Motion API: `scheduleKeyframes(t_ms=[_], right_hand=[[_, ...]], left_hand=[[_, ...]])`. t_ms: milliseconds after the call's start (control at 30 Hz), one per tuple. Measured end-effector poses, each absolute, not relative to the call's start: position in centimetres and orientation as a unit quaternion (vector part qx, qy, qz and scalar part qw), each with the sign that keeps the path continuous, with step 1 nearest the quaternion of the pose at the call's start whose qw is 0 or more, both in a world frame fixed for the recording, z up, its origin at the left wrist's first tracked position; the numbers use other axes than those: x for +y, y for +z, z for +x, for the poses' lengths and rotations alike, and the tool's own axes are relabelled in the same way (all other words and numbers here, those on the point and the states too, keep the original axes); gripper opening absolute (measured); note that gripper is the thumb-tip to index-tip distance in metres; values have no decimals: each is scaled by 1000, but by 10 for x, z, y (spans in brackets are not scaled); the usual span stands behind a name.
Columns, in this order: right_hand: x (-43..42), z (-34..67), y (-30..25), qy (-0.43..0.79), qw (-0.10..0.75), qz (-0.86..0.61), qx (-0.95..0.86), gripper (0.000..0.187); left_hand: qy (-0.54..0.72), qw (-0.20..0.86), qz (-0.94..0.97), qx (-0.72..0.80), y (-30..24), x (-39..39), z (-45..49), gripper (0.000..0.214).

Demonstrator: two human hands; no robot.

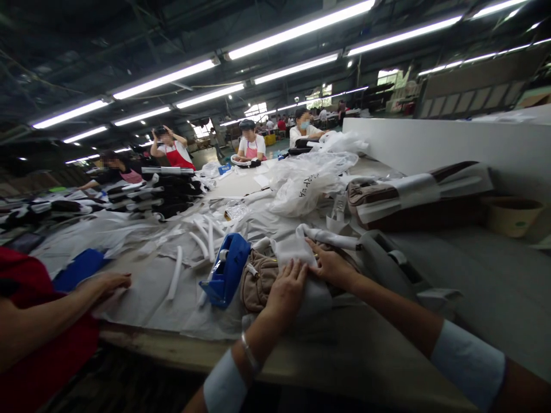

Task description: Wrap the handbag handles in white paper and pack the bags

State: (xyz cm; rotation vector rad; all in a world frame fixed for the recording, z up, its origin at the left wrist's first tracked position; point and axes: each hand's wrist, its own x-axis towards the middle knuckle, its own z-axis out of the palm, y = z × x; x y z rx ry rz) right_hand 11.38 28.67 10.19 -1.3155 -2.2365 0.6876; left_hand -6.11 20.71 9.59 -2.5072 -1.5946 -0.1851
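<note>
A taupe handbag [260, 281] lies on the table before me, with a white paper sheet [293, 251] wrapped over its middle. My left hand [287, 289] rests flat on the sheet, fingers stretched out. Close beside it, my right hand [333, 267] touches the sheet's right side; its thumb and index finger are spread, and its other fingers are partly hidden. Behind the bag curves a white-wrapped strap [331, 236]. A blue tape dispenser [232, 267] stands just left of the bag.
A co-worker's hand [105, 284] lies on the table at the left. White tubes [175, 272] and plastic bags [301, 180] are scattered ahead. Another wrapped bag [413, 195] and a beige bin [514, 215] stand right. Stacked black items [159, 195] and several people are farther back.
</note>
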Motion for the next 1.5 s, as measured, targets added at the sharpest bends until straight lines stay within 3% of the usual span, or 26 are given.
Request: scheduleKeyframes(t_ms=[200,333,433,533,800,1067,1233,1367,1500], right_hand=[[301,119,90,257,226,-450,-825,78],[309,118,96,282,166,-442,-835,70],[313,116,105,303,122,-438,-837,75],[315,116,106,305,119,-439,-837,75],[309,116,90,368,117,-490,-782,76],[294,121,101,436,83,-532,-721,69],[302,120,114,452,64,-522,-720,63],[307,114,127,411,9,-538,-736,60],[305,111,132,324,1,-543,-775,55]], left_hand=[[-96,1,-838,-537,94,213,-77,66],[-139,-22,-819,-556,106,217,-75,51],[-147,-5,-781,-607,117,230,-68,32],[-116,44,-779,-615,118,244,-63,25],[-172,84,-811,-553,80,250,-72,37],[-190,-10,-794,-578,91,251,-73,38],[-193,-154,-760,-601,107,257,-83,41],[-197,-263,-726,-604,120,267,-94,35],[-194,-271,-718,-611,127,271,-97,32]])
